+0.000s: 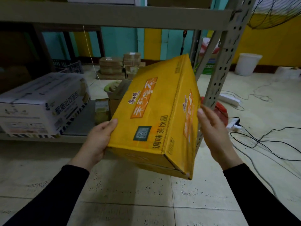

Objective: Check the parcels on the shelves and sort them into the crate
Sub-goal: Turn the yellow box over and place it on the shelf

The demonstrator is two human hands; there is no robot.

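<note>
A yellow cardboard box with orange labels and printed characters is held tilted in the air, in front of the low shelf. My left hand grips its near left edge, thumb lying along the top face. My right hand presses against the right side with straight fingers. A white parcel with blue print lies on the grey shelf board at the left. A dark plastic crate stands on the floor behind the shelf.
A perforated grey upright of the rack stands just right of the box. Small brown and green boxes sit behind it, taped parcels farther back. Cables and power strips cross the floor at right, near a white bucket.
</note>
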